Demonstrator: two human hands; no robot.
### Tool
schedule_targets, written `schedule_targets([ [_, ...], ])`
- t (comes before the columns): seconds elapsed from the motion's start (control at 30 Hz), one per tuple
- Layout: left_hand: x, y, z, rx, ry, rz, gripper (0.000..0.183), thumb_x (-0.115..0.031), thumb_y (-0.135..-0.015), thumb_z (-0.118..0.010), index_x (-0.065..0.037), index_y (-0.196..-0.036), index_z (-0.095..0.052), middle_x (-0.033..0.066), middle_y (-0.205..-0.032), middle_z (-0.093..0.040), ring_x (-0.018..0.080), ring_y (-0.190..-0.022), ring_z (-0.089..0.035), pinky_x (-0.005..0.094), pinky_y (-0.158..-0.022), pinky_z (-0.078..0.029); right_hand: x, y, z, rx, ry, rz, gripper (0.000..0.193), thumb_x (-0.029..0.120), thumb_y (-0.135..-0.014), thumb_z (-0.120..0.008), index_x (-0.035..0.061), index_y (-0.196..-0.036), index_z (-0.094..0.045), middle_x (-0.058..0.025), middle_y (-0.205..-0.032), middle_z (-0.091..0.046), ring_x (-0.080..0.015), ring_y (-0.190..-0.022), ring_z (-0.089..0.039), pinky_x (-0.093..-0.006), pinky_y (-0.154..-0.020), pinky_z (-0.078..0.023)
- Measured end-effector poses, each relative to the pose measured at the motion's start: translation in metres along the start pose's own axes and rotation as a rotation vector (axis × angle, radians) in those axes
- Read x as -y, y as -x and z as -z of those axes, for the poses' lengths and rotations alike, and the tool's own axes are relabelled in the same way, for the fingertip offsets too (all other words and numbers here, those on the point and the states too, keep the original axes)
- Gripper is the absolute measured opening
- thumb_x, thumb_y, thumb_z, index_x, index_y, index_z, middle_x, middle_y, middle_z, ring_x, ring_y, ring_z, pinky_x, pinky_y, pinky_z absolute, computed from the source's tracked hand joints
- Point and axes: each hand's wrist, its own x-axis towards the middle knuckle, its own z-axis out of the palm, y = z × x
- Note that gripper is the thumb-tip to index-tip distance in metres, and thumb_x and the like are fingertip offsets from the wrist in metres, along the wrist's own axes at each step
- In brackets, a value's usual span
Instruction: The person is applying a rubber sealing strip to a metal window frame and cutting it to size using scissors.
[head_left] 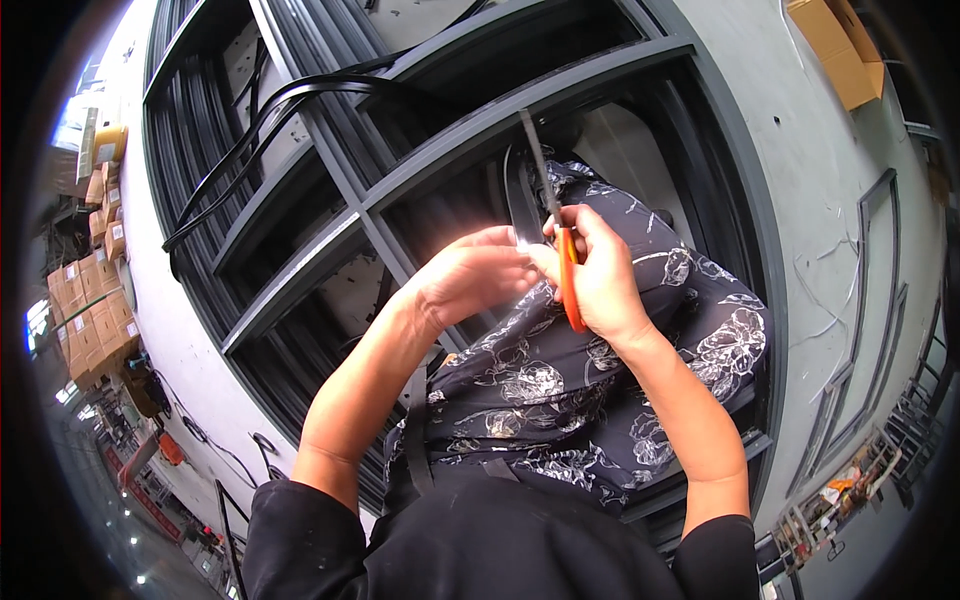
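I saw bright orange on the tool's handle [570, 280] and dull grey on its blade [537, 152]; the strip [519, 195] was black. White flower outlines patterned the near-black cloth [660, 310], while the shirt [490, 540] was plain black. The frame [450, 145] looked dark grey, the floor [815, 140] pale grey, and the boxes [95, 310] cardboard brown.

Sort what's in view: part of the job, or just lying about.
Apparently in the job:
orange-handled metal-bladed tool, in the right hand
glossy black strip, at the left hand
dark grey metal frame, under both hands

Apparently just lying about:
stacked brown cardboard boxes, far left
brown cardboard box, upper right
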Motion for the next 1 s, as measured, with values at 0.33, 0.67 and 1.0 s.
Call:
schedule_targets([
  [0.33,0.019,-0.013,-0.009,-0.218,-0.062,-0.075,0.014,-0.017,-0.095,-0.053,-0.005,-0.096,-0.061,0.0038,-0.084,-0.063,0.0125,-0.068,-0.062,0.0267,-0.065,-0.052,-0.020,-0.002,-0.002,-0.031,-0.139,0.074,0.017,0.002,-0.081,-0.059,0.0036,-0.098,-0.053,0.0002,-0.070,-0.058,-0.0052,-0.058,-0.057,-0.0208,-0.050,-0.046],
  [0.67,0.018,0.004,0.019,-0.260,-0.149,-0.119,0.011,-0.014,-0.096,-0.052,-0.005,-0.091,-0.055,0.0050,-0.078,-0.057,0.0144,-0.069,-0.055,0.0294,-0.064,-0.050,0.053,0.075,0.023,0.117,-0.637,0.206,0.032,0.006,-0.080,-0.068,-0.0003,-0.108,-0.055,-0.0094,-0.088,-0.063,-0.0155,-0.068,-0.063,-0.0254,-0.062,-0.052],
  [1.0,-0.010,0.014,0.012,-0.388,-0.509,-0.051,0.014,-0.022,-0.096,-0.056,-0.009,-0.091,-0.058,-0.0011,-0.075,-0.056,0.0087,-0.067,-0.054,0.0234,-0.063,-0.046,0.032,0.069,0.107,-0.140,0.263,0.027,0.038,0.016,-0.080,-0.077,-0.0012,-0.107,-0.057,0.0037,-0.076,-0.051,-0.0024,-0.069,-0.046,-0.0175,-0.064,-0.042],
])
